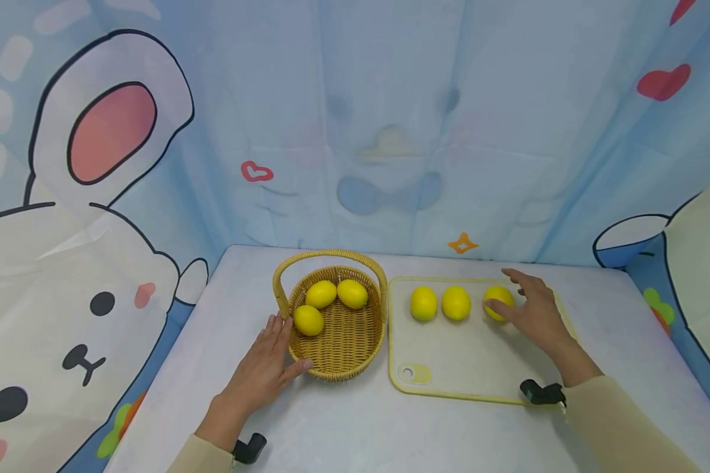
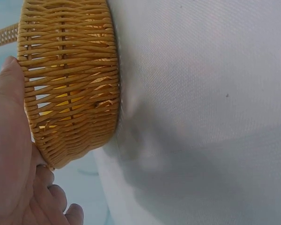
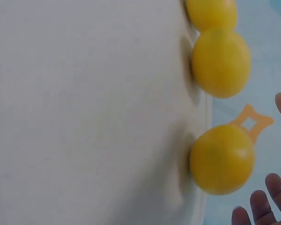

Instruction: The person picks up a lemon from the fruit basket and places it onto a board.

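A round wicker basket with a tall arched handle holds three lemons, one of them the lemon at its left side. My left hand rests against the basket's left side, fingers extended and thumb at the near rim; the left wrist view shows the woven wall beside the hand. Three more lemons lie in a row on a pale cutting board. Over the rightmost lemon, my right hand spreads its thumb and fingers. In the right wrist view, a gap separates those fingers from this lemon.
Left of it on the board lie the middle lemon and the left lemon. The board stands just right of the basket on a white table. A printed curtain hangs behind the table and at both sides.
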Demonstrator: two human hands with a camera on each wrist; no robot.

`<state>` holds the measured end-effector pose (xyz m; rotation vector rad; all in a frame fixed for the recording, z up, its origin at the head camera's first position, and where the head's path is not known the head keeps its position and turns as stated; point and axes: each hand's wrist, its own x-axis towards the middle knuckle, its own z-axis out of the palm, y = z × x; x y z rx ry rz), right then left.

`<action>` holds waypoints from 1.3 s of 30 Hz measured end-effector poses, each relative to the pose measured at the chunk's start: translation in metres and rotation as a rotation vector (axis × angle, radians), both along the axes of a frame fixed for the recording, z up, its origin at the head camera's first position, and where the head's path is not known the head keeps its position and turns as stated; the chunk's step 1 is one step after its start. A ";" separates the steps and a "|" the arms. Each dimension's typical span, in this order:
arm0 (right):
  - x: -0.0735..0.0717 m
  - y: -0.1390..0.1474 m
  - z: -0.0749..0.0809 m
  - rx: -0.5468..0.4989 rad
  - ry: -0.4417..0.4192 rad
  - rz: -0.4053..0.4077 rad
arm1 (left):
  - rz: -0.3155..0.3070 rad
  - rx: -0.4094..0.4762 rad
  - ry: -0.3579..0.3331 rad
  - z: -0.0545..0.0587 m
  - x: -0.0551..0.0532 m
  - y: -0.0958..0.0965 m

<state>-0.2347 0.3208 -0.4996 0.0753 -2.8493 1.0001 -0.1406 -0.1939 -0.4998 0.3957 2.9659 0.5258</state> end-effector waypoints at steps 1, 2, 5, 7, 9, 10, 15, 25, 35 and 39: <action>0.001 -0.002 0.002 -0.009 0.008 -0.003 | -0.001 -0.003 0.001 0.000 0.000 0.000; 0.003 -0.005 0.004 -0.016 0.018 -0.006 | -0.003 -0.007 0.002 0.000 0.000 0.000; 0.010 -0.015 0.011 -0.054 0.052 -0.001 | -0.005 -0.006 0.005 0.000 0.000 0.000; 0.016 -0.026 0.017 -0.090 0.075 0.013 | -0.005 -0.004 0.005 0.000 0.000 0.000; 0.023 -0.038 0.024 -0.126 0.096 0.036 | -0.005 -0.003 0.004 -0.001 0.000 -0.001; 0.026 -0.045 0.027 -0.140 0.106 0.048 | -0.006 -0.004 0.003 -0.001 0.000 -0.001; 0.042 -0.086 0.039 -0.216 0.139 0.130 | -0.019 -0.026 0.006 0.000 0.000 -0.001; 0.064 -0.164 0.042 -0.398 0.211 0.351 | -0.033 -0.098 0.032 0.000 0.000 -0.001; 0.052 -0.232 0.042 -0.532 -0.036 0.505 | -0.039 -0.129 0.034 0.006 0.000 -0.001; 0.035 -0.253 0.036 -0.573 -0.155 0.522 | -0.042 -0.114 0.036 0.005 0.000 0.000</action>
